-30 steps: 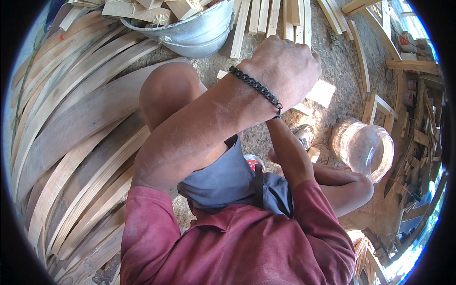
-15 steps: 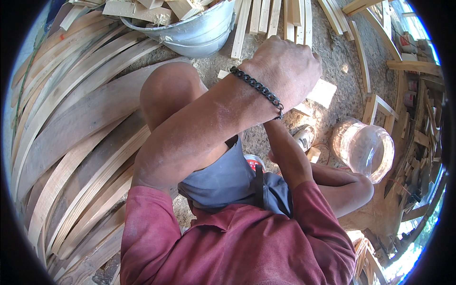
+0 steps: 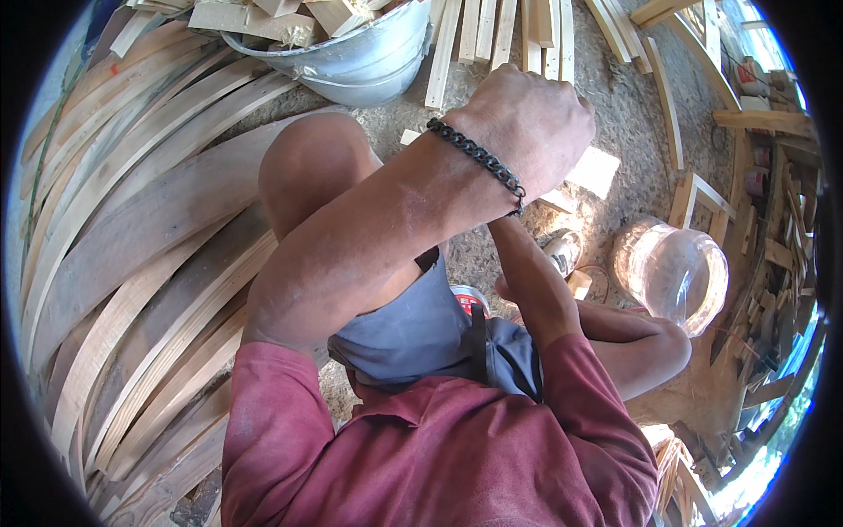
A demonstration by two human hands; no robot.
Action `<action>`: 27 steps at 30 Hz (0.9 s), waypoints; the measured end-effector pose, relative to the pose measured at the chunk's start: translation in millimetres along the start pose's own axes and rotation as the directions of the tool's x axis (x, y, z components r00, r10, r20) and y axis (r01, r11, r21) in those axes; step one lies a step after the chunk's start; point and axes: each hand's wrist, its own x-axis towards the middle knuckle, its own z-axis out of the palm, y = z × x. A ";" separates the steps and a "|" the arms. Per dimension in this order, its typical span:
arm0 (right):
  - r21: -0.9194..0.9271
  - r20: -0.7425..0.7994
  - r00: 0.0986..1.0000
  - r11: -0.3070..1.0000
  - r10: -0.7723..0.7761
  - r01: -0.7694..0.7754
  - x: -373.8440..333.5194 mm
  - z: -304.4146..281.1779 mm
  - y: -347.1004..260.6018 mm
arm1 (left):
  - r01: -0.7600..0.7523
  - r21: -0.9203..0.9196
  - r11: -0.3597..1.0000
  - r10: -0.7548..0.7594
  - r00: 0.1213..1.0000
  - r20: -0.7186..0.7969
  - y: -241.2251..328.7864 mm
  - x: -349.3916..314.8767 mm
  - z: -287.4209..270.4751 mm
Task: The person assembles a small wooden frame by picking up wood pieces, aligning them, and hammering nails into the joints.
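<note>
My left hand is raised in the upper middle, its back toward me and a dark chain bracelet round the wrist. Its fingers curl down and out of sight, closed, and whatever they hold is hidden. My right forearm runs up beneath the left wrist. The right hand is covered by the left one, so its fingers do not show. A pale flat piece of wood shows just right of the left hand. One more small pale piece appears left of the bracelet.
A metal basin full of wood offcuts stands at the upper left. Long boards lie along the left. Wood strips lie ahead. On the right are a clear plastic container and a wood frame. A can sits between my legs.
Hardly anything differs. The left wrist and bracelet have shifted very slightly; both arms keep the same crossed position.
</note>
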 end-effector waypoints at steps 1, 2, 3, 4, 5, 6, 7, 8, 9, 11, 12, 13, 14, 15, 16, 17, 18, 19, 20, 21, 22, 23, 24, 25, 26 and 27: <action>-0.003 0.002 1.000 1.000 0.005 -0.005 -0.2 0.7 1.6 | -0.001 -0.008 1.000 0.001 1.000 -0.004 0.1 0.6 1.1; -0.006 0.001 1.000 1.000 0.007 -0.007 -0.1 2.0 2.8 | -0.007 -0.002 1.000 0.007 1.000 -0.004 0.0 1.2 3.3; -0.008 0.000 1.000 1.000 0.010 -0.010 -0.4 0.1 3.1 | -0.018 0.005 1.000 0.018 1.000 -0.003 0.0 2.0 5.4; -0.014 -0.001 1.000 1.000 0.019 -0.019 -3.2 -1.2 2.3 | -0.028 0.012 1.000 0.028 1.000 -0.003 0.0 2.8 6.7; -0.014 0.000 1.000 1.000 0.018 -0.018 -2.7 -2.3 1.1 | -0.027 0.017 0.999 0.027 1.000 0.004 0.3 2.6 5.8; -0.014 0.001 1.000 1.000 0.018 -0.018 -3.4 -3.5 0.1 | -0.027 0.021 0.999 0.027 1.000 0.010 0.8 2.9 5.0; -0.016 -0.001 1.000 1.000 0.021 -0.021 -6.1 -4.3 -1.6 | -0.028 0.025 0.999 0.028 0.999 0.017 1.4 2.8 4.3; -0.015 0.000 1.000 1.000 0.021 -0.021 -5.8 -3.9 -2.1 | -0.023 0.013 1.000 0.023 1.000 0.011 1.3 2.2 3.6; -0.015 0.002 1.000 1.000 0.024 -0.024 -7.2 -3.6 -3.0 | -0.020 0.000 1.000 0.020 1.000 0.005 1.3 1.5 2.4; -0.020 0.003 1.000 1.000 0.019 -0.019 -6.9 -2.5 -4.1 | -0.007 -0.022 1.000 0.007 1.000 -0.023 0.4 -0.2 3.2; -0.019 0.006 1.000 1.000 0.015 -0.015 -5.4 -0.9 -6.3 | 0.002 -0.030 1.000 -0.003 0.999 -0.043 -0.8 -1.0 5.9; -0.017 0.007 1.000 1.000 0.012 -0.012 -5.4 0.0 -8.2 | 0.011 -0.039 0.999 -0.013 0.998 -0.064 -1.7 -1.9 7.8; -0.017 0.009 1.000 1.000 0.006 -0.006 -3.0 1.5 -10.2 | 0.019 -0.038 0.999 -0.021 0.998 -0.066 -2.3 -3.2 8.3; -0.026 0.007 1.000 1.000 0.017 -0.016 -6.2 0.3 -7.3 | 0.009 -0.043 0.999 -0.012 0.997 -0.071 -1.7 -2.0 9.3; -0.037 0.006 1.000 0.999 0.025 -0.024 -7.0 -1.3 -3.5 | 0.000 -0.048 0.999 -0.003 0.997 -0.075 -0.9 -0.6 10.1; -0.035 0.006 1.000 0.999 0.024 -0.024 -7.7 -0.6 -5.5 | -0.002 -0.038 0.999 0.000 0.998 -0.066 -0.3 -0.7 9.7; -0.038 0.004 1.000 0.999 0.021 -0.021 -6.2 -0.5 -6.3 | -0.004 -0.028 1.000 0.003 0.998 -0.057 0.3 -0.7 9.1; -0.040 0.002 1.000 0.999 0.019 -0.019 -6.0 -0.8 -7.1 | -0.008 -0.018 1.000 0.007 0.999 -0.048 1.0 -0.5 8.2; -0.040 0.003 1.000 0.999 0.020 -0.020 -6.7 0.5 -7.1 | 0.012 -0.041 0.999 -0.012 1.000 0.002 1.7 0.5 7.3; -0.037 0.004 1.000 0.999 0.023 -0.023 -4.9 1.5 -6.2 | 0.032 -0.062 0.998 -0.028 0.998 0.053 2.8 1.9 4.6; -0.039 0.002 1.000 0.999 0.022 -0.022 -4.2 3.1 -6.2 | 0.051 -0.082 0.995 -0.043 0.994 0.104 3.5 3.6 3.4; -0.038 0.004 1.000 0.999 0.022 -0.022 -4.1 4.9 -6.5 | 0.040 -0.111 0.993 -0.029 0.994 0.102 2.2 6.8 7.0; -0.038 0.001 1.000 0.999 0.016 -0.016 -1.0 5.3 -7.4 | 0.023 -0.138 0.990 -0.011 0.996 0.093 -0.2 12.3 12.3; -0.042 -0.003 1.000 0.999 0.013 -0.013 -0.7 5.4 -8.6 | 0.006 -0.164 0.986 0.008 0.996 0.085 -1.0 16.8 16.6; -0.055 -0.001 1.000 0.998 0.031 -0.031 -8.0 2.8 -5.8 | 0.012 -0.055 0.998 -0.006 0.995 0.104 1.7 20.7 23.1; -0.061 -0.007 0.999 0.997 0.040 -0.041 -9.7 0.9 -2.4 | 0.016 0.056 0.998 -0.022 0.993 0.119 4.6 24.4 29.2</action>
